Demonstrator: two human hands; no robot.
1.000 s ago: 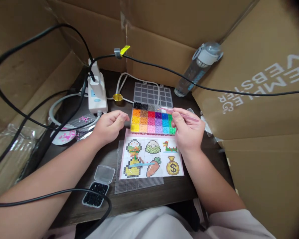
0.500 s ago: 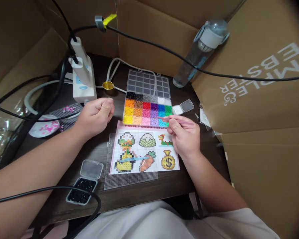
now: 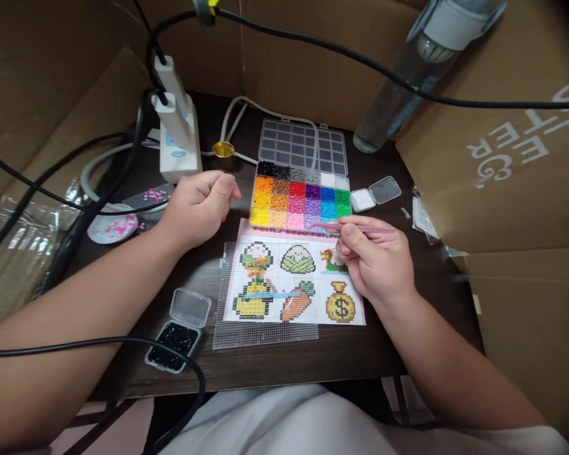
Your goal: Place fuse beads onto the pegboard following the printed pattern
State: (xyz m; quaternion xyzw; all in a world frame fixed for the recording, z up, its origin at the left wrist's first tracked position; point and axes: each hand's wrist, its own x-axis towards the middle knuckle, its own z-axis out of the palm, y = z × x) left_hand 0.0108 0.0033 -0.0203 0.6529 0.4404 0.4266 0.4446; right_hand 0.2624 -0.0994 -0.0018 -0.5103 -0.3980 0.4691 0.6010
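Picking beads, seemingly: left hand fisted, right hand clamped on pink tweezers, bead organizer ahead-left of it, steady aim needed next.

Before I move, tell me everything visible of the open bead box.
The bead box looks like clear plastic, divided into compartments of beads sorted by colour: black, grey and white along the far row, with orange, red, purple and green among those nearer. It lies open and flat on the dark table, its gridded lid folded back on the far side. The tweezers in the right hand reach to its near edge; I cannot tell whether they touch it.
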